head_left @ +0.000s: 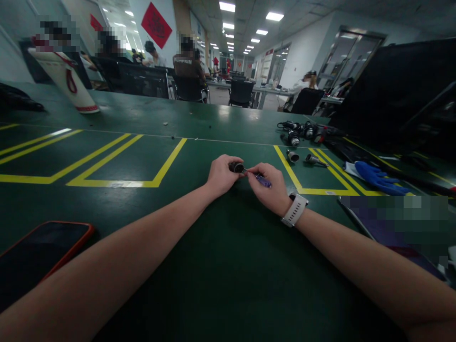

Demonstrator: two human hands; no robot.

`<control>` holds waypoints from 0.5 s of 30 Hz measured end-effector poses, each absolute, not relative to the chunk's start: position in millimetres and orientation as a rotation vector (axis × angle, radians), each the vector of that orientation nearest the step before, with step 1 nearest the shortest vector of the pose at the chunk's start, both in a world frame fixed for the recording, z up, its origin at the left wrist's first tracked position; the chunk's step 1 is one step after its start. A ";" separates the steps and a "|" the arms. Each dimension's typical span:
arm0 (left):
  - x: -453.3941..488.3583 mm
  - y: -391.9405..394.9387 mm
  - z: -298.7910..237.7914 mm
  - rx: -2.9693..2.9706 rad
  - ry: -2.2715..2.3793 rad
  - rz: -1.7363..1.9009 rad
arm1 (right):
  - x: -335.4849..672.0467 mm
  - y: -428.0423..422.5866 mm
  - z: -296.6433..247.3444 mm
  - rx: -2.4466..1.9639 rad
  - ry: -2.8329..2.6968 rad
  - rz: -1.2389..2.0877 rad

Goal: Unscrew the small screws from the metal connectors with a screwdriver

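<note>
My left hand [221,176] is closed round a small dark cylindrical metal part [236,167], its round end turned toward my right. A screwdriver with a purple, see-through handle [262,180] is gripped in my right hand [271,190]. Its thin shaft points left and meets the metal part, though the exact contact is too small to make out. Both hands are close together just above the green table [228,266]. To their right lie a loose metal connector shell [292,156] and another metal piece with a narrow tail [315,160].
Several dark connectors with cable [294,137] lie at the back right. Blue-and-white gloves [379,176] and a flat dark panel [399,237] are on the right. A phone in an orange case [46,256] lies front left; a white vase-like container [69,80] stands behind. People sit beyond the table.
</note>
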State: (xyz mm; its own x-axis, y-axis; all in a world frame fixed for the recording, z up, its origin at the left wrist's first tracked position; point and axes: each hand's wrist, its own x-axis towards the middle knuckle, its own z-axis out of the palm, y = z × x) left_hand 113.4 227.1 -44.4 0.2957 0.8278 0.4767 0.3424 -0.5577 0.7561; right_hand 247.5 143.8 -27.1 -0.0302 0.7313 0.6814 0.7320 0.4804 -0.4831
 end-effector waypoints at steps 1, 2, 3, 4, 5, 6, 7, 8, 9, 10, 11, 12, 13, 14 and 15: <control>113.1 226.6 -44.2 2.063 1.051 1.214 | 247.2 143.4 -26.8 -1.258 -1.764 -0.011; 112.9 226.2 -44.0 2.073 1.062 1.207 | 247.0 143.1 -26.2 -1.267 -1.759 0.002; 112.8 225.9 -43.8 2.072 1.069 1.196 | 247.2 143.2 -25.5 -1.275 -1.737 0.041; 112.8 225.6 -43.6 2.061 1.076 1.185 | 247.7 143.8 -24.9 -1.280 -1.699 0.109; 112.8 225.4 -43.5 2.043 1.081 1.176 | 248.5 145.1 -24.5 -1.276 -1.643 0.200; 112.9 225.3 -43.2 2.022 1.082 1.170 | 249.5 146.9 -24.4 -1.262 -1.568 0.305; 113.0 225.1 -43.0 2.002 1.077 1.169 | 250.6 149.3 -24.8 -1.239 -1.478 0.421; 113.1 225.0 -42.7 1.986 1.068 1.173 | 251.6 151.9 -25.7 -1.209 -1.379 0.541; 113.3 225.0 -42.4 1.975 1.055 1.180 | 252.6 154.5 -26.9 -1.174 -1.284 0.657; 113.5 225.1 -42.2 1.968 1.042 1.187 | 253.3 156.7 -28.3 -1.137 -1.202 0.756; 113.7 225.3 -42.2 1.965 1.029 1.192 | 253.7 158.3 -29.7 -1.103 -1.143 0.825; 113.9 225.5 -42.3 1.962 1.021 1.196 | 253.8 159.0 -30.9 -1.078 -1.116 0.855; 114.1 225.9 -42.6 1.960 1.021 1.201 | 253.6 158.8 -31.6 -1.067 -1.131 0.840; 114.4 226.2 -43.1 1.959 1.029 1.206 | 252.9 157.7 -31.8 -1.075 -1.180 0.781; 114.6 226.6 -43.7 1.960 1.040 1.210 | 251.9 155.8 -31.4 -1.099 -1.251 0.693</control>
